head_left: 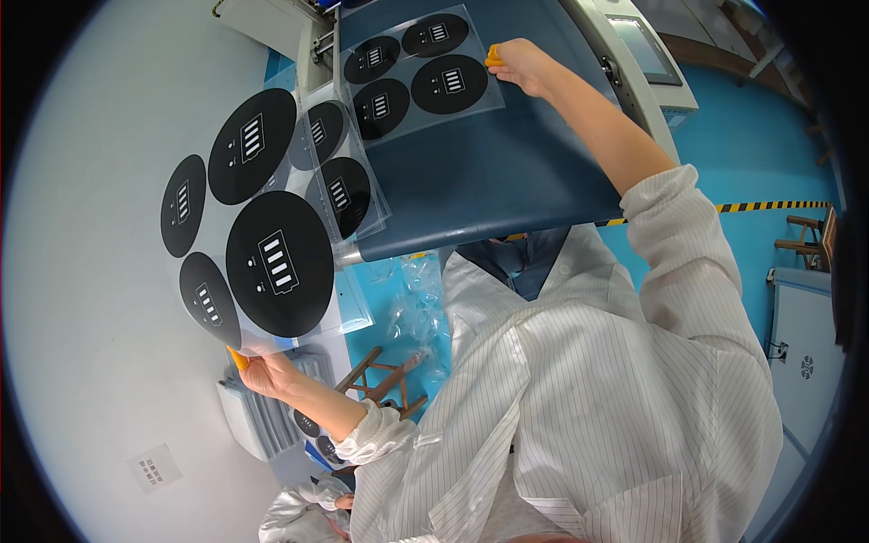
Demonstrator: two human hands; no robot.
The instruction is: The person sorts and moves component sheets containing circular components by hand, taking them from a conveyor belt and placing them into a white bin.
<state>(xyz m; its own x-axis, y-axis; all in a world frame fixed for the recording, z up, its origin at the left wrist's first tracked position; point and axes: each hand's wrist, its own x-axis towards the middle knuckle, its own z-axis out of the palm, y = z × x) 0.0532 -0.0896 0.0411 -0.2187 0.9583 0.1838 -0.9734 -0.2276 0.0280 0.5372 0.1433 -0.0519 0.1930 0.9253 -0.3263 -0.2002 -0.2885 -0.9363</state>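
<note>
Yellow covers show on fingertips of both hands. My left hand point(264, 375), at the lower left, pinches the bottom edge of a clear sheet printed with large black discs point(279, 262) bearing white battery symbols. That sheet is raised and tilted beside the wall. Behind it, more clear sheets with black discs point(339, 197) overlap at the belt's left edge. Far ahead, my right hand point(523, 67) has its fingers closed at the right edge of another clear sheet with black discs point(450, 84), which lies over the dark blue conveyor belt point(489, 172).
A machine housing with a screen point(643, 50) borders the belt's right side. Below the left hand are a stack of pale grey sheets point(258, 416) and a wooden stool point(385, 380). Crumpled clear plastic point(416, 312) lies near the stool. Another person's sleeve point(303, 511) shows at the bottom.
</note>
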